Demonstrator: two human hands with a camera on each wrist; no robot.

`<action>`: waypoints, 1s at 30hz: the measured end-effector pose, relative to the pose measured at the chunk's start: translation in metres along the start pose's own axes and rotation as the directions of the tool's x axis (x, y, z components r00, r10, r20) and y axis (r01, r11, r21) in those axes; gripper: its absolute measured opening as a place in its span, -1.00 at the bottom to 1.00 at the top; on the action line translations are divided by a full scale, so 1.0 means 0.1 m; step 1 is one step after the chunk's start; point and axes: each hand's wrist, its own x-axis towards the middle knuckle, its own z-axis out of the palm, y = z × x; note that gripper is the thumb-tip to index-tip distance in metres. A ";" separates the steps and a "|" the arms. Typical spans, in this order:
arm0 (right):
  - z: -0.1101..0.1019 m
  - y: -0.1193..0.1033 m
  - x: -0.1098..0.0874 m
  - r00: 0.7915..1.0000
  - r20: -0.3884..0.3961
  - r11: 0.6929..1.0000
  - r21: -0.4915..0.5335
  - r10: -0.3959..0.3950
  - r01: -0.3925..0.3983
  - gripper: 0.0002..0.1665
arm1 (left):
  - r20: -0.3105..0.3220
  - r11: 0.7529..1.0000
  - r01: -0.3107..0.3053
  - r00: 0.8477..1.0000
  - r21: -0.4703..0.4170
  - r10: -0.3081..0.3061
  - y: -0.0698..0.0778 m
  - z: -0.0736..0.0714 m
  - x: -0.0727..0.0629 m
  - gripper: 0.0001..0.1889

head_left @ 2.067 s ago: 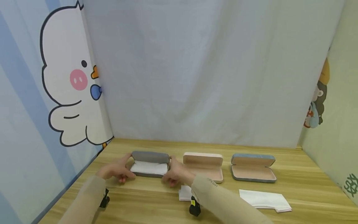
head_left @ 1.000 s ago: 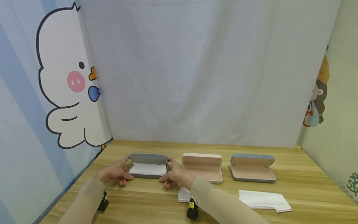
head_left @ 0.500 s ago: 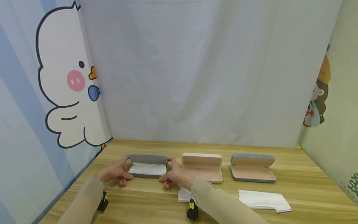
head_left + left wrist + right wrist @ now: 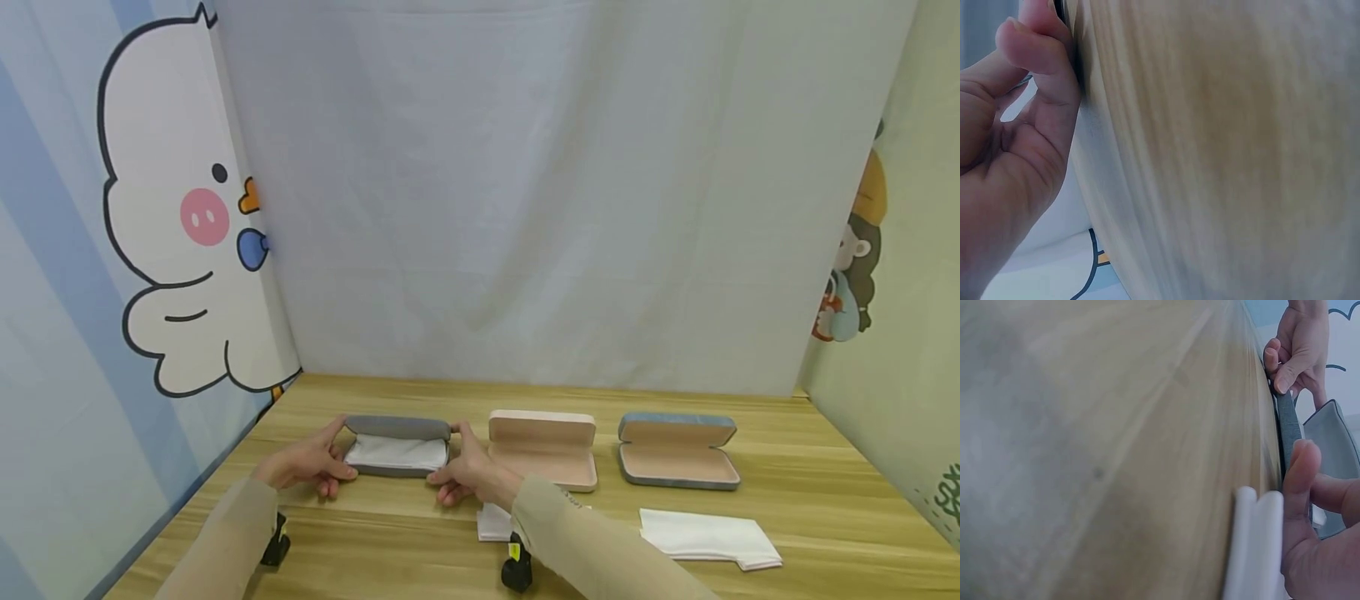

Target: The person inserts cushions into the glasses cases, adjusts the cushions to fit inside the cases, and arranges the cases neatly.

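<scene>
An open grey glasses case (image 4: 397,427) stands on the wooden table, with a folded white cloth (image 4: 397,452) lying in its lower half. My left hand (image 4: 309,465) grips its left end, thumb at the front corner and index finger up by the lid. At the opposite end, my right hand (image 4: 471,468) holds the case the same way. The right wrist view shows both hands at the two ends of the dark lower shell (image 4: 1288,425), its lid (image 4: 1335,437) tilted behind. In the left wrist view the case is mostly hidden behind the fingers (image 4: 1038,47).
To the right stand an open pink glasses case (image 4: 543,427) and an open blue one (image 4: 678,467). A white cloth (image 4: 492,523) lies partly under my right forearm, another (image 4: 708,535) in front of the blue case. A grey-white curtain (image 4: 525,208) hangs behind the table.
The grey case and both hands have shifted very slightly left. Its lid has come down a little. The other cases and cloths stay put.
</scene>
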 end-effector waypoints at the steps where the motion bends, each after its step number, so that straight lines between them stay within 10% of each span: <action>1: 0.00 0.00 0.00 1.000 0.001 1.000 0.002 -0.003 0.003 -0.10 | -0.001 1.000 -0.002 1.000 0.000 0.002 0.00 0.00 0.00 0.16; 30: 0.00 0.02 0.01 1.000 0.016 1.000 0.006 -0.019 0.019 -0.17 | 0.019 1.000 -0.018 1.000 -0.021 0.018 -0.01 0.00 0.00 0.05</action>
